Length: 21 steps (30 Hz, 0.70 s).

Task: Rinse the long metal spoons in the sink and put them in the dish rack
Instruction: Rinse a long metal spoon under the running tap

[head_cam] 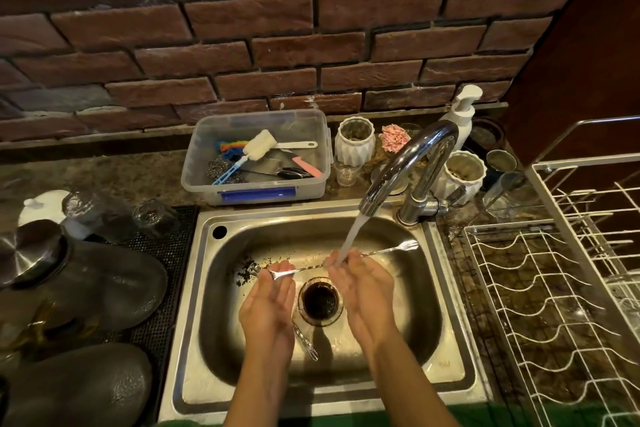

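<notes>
Steel sink (408, 374), twisted-stem spoon (308, 268) under running water; left hand (268, 305), right hand (363, 288) pinching it

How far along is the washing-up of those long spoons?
Early on, it seems. The dish rack on the right shows no spoons where I can see it, so nothing looks finished. In hand: the left hand and right hand hold one long metal spoon under the running water. Left: racking it, then rinsing another spoon lying in the sink near the drain.
</notes>
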Each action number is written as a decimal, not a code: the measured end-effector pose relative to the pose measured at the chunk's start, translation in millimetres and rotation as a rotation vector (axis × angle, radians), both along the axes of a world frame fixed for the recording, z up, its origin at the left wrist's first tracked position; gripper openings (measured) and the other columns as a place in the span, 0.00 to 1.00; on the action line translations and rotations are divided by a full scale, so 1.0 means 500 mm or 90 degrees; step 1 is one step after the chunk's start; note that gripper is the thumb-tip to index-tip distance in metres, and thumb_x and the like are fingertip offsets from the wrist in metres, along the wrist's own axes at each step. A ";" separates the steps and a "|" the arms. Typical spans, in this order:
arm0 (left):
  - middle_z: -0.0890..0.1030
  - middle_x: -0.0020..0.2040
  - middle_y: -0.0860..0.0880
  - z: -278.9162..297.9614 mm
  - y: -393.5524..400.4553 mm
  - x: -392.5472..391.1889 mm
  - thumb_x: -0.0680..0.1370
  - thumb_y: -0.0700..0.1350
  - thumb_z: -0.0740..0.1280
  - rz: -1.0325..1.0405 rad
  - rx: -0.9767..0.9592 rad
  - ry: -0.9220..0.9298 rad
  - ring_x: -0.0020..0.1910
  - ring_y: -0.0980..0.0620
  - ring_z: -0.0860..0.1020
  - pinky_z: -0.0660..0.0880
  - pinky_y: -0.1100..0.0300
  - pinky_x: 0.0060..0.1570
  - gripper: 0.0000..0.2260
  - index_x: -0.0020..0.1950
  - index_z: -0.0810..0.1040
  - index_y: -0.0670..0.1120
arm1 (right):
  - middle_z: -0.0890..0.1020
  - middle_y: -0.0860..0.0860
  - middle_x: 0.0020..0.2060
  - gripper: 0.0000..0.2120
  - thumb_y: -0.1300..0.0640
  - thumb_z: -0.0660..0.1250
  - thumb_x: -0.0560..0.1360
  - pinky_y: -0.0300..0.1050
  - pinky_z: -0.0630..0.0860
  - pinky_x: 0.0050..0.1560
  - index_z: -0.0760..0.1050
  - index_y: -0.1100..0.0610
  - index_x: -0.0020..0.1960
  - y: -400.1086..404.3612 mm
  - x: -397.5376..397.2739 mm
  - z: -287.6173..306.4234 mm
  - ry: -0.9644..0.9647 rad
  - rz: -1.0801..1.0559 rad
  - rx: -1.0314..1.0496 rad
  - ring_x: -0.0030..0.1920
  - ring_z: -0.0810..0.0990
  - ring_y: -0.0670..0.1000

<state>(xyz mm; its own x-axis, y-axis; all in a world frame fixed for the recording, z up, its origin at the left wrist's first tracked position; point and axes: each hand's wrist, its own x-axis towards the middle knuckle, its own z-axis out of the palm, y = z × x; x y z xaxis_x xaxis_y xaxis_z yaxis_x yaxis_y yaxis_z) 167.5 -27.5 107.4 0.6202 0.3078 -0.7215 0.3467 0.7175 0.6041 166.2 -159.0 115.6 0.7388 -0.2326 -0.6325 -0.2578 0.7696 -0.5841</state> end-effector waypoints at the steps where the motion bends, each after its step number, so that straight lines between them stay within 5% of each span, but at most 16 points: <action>1: 0.84 0.51 0.40 0.002 -0.006 -0.005 0.82 0.41 0.65 -0.009 0.010 -0.002 0.51 0.44 0.83 0.75 0.47 0.66 0.09 0.60 0.76 0.40 | 0.87 0.62 0.46 0.08 0.63 0.65 0.80 0.46 0.84 0.52 0.80 0.68 0.53 0.015 -0.004 -0.001 0.008 0.007 -0.004 0.51 0.87 0.58; 5: 0.88 0.45 0.43 0.005 -0.034 -0.037 0.81 0.41 0.65 -0.076 0.024 -0.017 0.44 0.48 0.87 0.82 0.59 0.42 0.07 0.54 0.81 0.40 | 0.87 0.62 0.47 0.08 0.62 0.68 0.79 0.47 0.84 0.50 0.80 0.66 0.54 0.071 -0.021 -0.007 0.022 0.134 -0.042 0.50 0.87 0.58; 10: 0.81 0.59 0.39 -0.002 0.042 -0.020 0.81 0.40 0.64 -0.004 0.032 -0.016 0.56 0.42 0.81 0.75 0.49 0.63 0.14 0.66 0.75 0.39 | 0.87 0.61 0.48 0.08 0.63 0.67 0.79 0.49 0.84 0.53 0.82 0.67 0.53 0.004 -0.009 -0.004 -0.005 0.060 -0.036 0.51 0.87 0.57; 18: 0.80 0.62 0.36 -0.008 0.027 -0.023 0.82 0.41 0.64 0.006 0.033 -0.019 0.58 0.41 0.81 0.74 0.47 0.66 0.17 0.69 0.73 0.37 | 0.87 0.62 0.48 0.08 0.63 0.69 0.78 0.51 0.82 0.56 0.81 0.68 0.51 0.040 -0.014 0.003 0.006 0.129 -0.083 0.51 0.87 0.58; 21: 0.81 0.62 0.36 -0.010 0.082 -0.016 0.83 0.41 0.61 0.046 0.048 -0.035 0.56 0.43 0.83 0.79 0.51 0.60 0.17 0.70 0.71 0.35 | 0.87 0.62 0.49 0.06 0.64 0.67 0.79 0.50 0.82 0.55 0.81 0.66 0.51 -0.019 -0.007 0.012 0.007 0.052 -0.072 0.52 0.87 0.58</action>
<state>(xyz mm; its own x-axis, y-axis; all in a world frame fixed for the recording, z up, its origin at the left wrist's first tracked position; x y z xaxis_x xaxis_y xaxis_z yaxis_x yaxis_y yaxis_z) 159.5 13.7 102.2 0.6321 0.4052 -0.6605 0.2611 0.6912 0.6738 162.6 -168.4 121.5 0.7515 -0.2420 -0.6137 -0.3242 0.6746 -0.6631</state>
